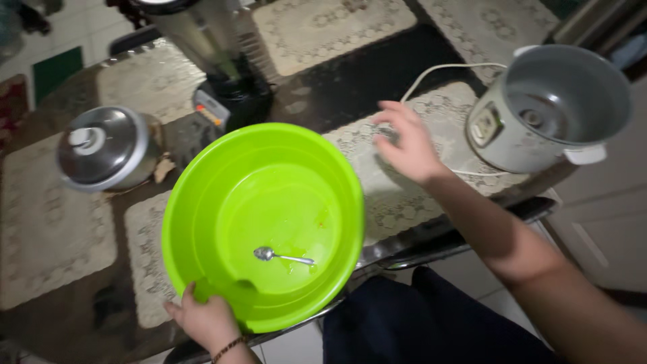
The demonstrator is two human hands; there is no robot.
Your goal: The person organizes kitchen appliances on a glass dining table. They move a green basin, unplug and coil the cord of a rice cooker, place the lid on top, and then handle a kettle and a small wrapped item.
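A large bright green plastic basin (202,202) is tilted over the near edge of the table. A small metal spoon (282,256) lies in its bottom, beside a smear of yellowish liquid. My left hand (205,318) grips the basin's near rim, thumb inside. My right hand (408,143) hovers over a lace placemat (397,195) to the right of the basin, fingers spread, holding nothing. It is between the basin and the rice cooker.
An empty grey rice cooker body (556,108) with a white cord (445,71) stands at the right. A metal pot with a lid (104,148) sits at the left. A blender (216,61) stands behind the basin. Lace placemats cover the dark table.
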